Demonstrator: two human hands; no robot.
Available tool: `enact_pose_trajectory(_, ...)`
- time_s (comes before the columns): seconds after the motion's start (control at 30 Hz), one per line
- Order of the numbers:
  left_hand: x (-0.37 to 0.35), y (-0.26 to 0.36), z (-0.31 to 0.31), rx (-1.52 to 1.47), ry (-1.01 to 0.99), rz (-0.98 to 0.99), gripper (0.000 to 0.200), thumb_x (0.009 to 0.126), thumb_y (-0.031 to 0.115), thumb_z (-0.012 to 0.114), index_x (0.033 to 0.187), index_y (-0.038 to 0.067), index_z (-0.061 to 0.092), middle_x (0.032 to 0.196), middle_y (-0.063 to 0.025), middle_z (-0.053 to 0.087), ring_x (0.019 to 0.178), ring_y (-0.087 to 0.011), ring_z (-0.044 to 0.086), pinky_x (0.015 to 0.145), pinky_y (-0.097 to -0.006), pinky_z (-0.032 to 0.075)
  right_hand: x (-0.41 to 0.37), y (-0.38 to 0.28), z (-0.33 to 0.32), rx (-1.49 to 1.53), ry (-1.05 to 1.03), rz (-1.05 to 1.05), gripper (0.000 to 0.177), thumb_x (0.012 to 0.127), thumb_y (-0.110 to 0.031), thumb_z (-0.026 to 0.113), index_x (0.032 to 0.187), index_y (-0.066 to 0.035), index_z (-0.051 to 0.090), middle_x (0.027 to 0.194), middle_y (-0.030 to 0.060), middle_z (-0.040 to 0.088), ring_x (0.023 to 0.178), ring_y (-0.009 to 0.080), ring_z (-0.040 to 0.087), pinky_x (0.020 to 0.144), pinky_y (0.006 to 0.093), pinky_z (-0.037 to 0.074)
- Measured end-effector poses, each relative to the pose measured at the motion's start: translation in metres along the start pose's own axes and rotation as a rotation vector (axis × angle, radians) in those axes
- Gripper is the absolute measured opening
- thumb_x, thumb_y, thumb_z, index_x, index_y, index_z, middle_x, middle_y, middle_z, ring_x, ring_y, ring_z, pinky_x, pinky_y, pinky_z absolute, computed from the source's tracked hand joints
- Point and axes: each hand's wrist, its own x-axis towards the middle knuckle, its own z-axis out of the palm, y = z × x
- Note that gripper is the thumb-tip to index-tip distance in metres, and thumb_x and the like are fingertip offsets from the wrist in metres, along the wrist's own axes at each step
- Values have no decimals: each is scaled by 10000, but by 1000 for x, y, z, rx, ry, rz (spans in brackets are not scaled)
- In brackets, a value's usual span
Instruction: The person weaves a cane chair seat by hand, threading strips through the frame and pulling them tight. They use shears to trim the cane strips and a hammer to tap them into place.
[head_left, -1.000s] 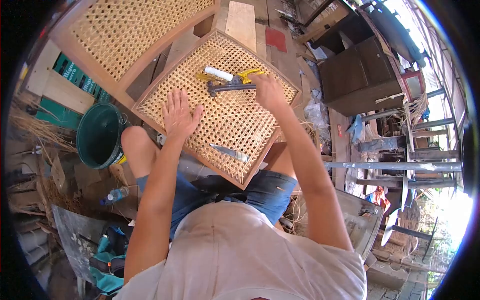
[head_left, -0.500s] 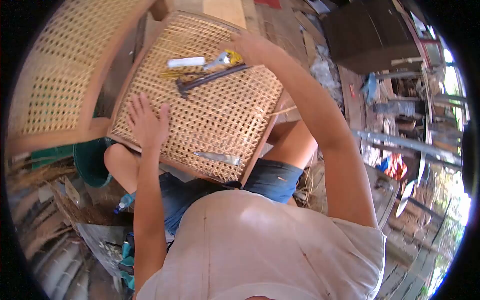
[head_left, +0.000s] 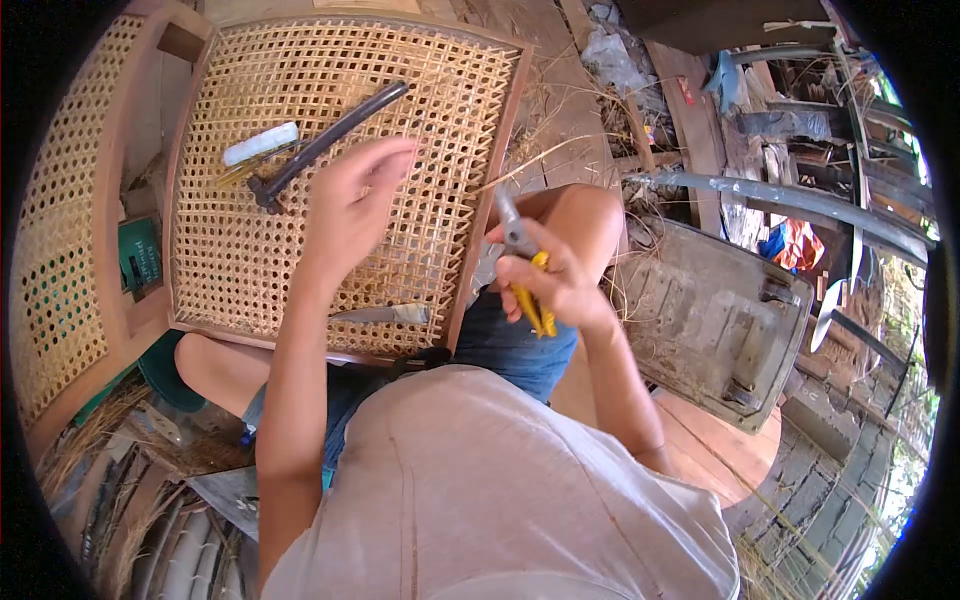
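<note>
A woven cane panel [head_left: 430, 210] in a wooden frame lies across the lap. My right hand [head_left: 560, 275] grips yellow-handled snips [head_left: 518, 240] beside the panel's right edge, their metal tip pointing up near a loose cane strand [head_left: 535, 165]. Above the weave hovers my left hand [head_left: 350, 210], slightly blurred, its fingers stretched out to the right with nothing visible in them. A hammer [head_left: 335, 138] rests on the cane just beyond it. Left of the hammer are a white block [head_left: 261, 144] and a thin yellowish tool. A knife [head_left: 385, 314] lies near the panel's lower edge.
Another cane-woven frame [head_left: 75, 200] stands at the left. A green container [head_left: 165, 375] sits below it. To the right are a worn grey board [head_left: 715, 310] and a long metal pipe [head_left: 780, 200]. Cane scraps litter the floor.
My right hand has picked the snips up off the panel and carried them to its right edge. My left hand has lifted from the weave and moved right. The panel appears turned in view.
</note>
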Motion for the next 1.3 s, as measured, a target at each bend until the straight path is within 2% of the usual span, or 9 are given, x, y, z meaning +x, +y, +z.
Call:
enact_pose_trajectory(0.03,21,7,21,-46,-184,-14,276,1051,186,583,1203,-8,709,1169,-120,739,1050,-183,699,912,-302,540,-2,9,4,17,97,209,436,956,-108,659,1362,-48,513,837,43,598,662,139,614,586,282,527)
enact_pose_trajectory(0.13,78,9,81,125,-477,95,330,995,247,652,1231,23,705,1109,-147,758,986,-214,728,893,-329,553,6,43,-3,-40,200,174,406,963,-169,664,1317,-15,537,773,31,606,655,122,618,588,287,527)
enact_pose_trajectory(0.17,95,9,96,222,-586,89,359,975,275,673,1239,32,704,1099,-156,758,973,-235,733,897,-348,554,9,47,-7,-242,251,124,380,963,-157,610,1272,54,543,768,152,666,656,269,683,620,390,554)
enact_pose_trajectory(0.2,107,9,111,223,-588,86,359,975,275,673,1239,32,704,1099,-156,758,973,-235,733,897,-348,554,13,52,-15,-239,249,125,380,963,-157,610,1272,54,543,768,152,666,656,269,683,620,390,554)
enact_pose_trajectory(0.3,122,10,137,604,-808,73,392,961,302,671,1248,37,704,1091,-159,757,977,-271,731,903,-385,551,23,51,-38,-793,287,-157,317,974,-164,588,1186,61,521,806,314,607,874,521,615,730,531,474)
enact_pose_trajectory(0.63,130,3,134,311,-870,-38,284,938,158,617,1157,35,749,972,-107,773,831,-192,713,779,-339,554,40,51,-48,-749,162,-138,218,943,-125,598,1069,48,553,872,303,630,914,526,595,780,527,473)
enact_pose_trajectory(0.9,123,11,134,210,-877,-126,256,964,136,602,1145,28,749,912,-76,758,753,-139,688,712,-311,550,43,67,-38,-635,250,-93,328,985,-140,615,1234,62,546,766,168,567,734,249,533,728,414,472)
enact_pose_trajectory(1.13,114,18,129,185,-865,-123,264,969,138,588,1142,18,748,901,-75,752,737,-146,683,697,-314,559,47,73,-34,-618,252,-92,315,988,-150,619,1206,67,550,706,162,507,678,264,441,673,432,444)
enact_pose_trajectory(1.3,106,31,124,233,-867,-108,249,989,156,612,1149,20,747,900,-68,752,761,-138,688,724,-303,561,47,68,-25,-678,378,-110,327,987,-191,624,1171,71,559,790,266,616,736,387,611,699,453,479)
